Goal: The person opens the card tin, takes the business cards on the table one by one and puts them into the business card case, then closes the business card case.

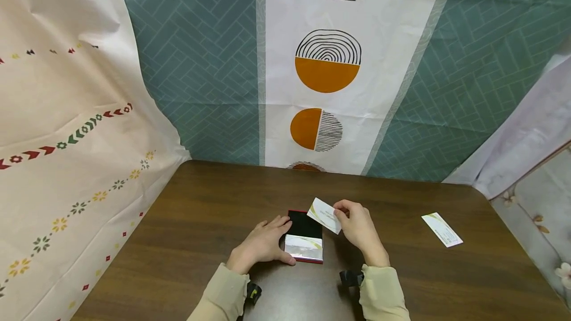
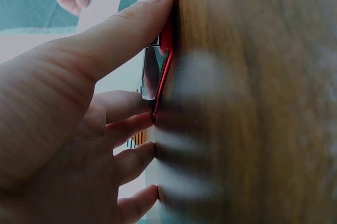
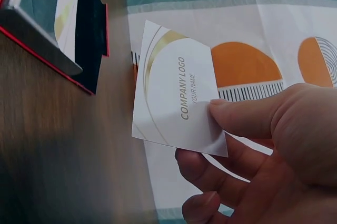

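Note:
A business card case (image 1: 303, 249) with red edges, a black inner flap and a shiny metal pocket lies unfolded on the table. Within the pocket is a white-and-gold card (image 3: 67, 16), partly covered. My left hand (image 1: 264, 241) holds the case along its left side, thumb at the near corner and index finger farther up; its other fingertips touch the table. Above the case's far right corner, a white business card (image 3: 174, 90) with gold curves and "COMPANY LOGO" print is pinched by its edge between the thumb and fingers of my right hand (image 1: 357, 224), tilted and clear of the case.
Another white-and-gold card (image 1: 442, 230) lies flat on the brown wooden table (image 1: 214, 202), well to the right. A patterned cloth (image 1: 223, 63) hangs behind the far edge. Further cloths drape at the left and right sides.

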Tool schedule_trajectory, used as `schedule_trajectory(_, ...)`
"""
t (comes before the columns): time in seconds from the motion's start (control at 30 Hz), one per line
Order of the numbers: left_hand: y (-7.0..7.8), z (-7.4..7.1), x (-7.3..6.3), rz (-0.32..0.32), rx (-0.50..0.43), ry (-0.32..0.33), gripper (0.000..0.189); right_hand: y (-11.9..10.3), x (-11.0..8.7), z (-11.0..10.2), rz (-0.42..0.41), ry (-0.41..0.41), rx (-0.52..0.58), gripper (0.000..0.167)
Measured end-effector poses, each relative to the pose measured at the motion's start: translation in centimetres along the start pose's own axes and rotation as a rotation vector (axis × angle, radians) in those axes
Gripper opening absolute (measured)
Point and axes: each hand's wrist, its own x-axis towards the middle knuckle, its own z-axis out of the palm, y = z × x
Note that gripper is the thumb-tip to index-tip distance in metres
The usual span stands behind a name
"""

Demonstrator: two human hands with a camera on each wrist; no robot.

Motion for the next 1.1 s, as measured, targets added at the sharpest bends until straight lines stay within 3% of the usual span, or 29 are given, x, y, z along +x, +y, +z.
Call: schedule_trajectory(1.1,0.1,-0.1,0.2,-0.012,-0.015,-0.009,0.098,-1.1,-0.1,2.6,-0.102,-0.175,-0.019,0.009)
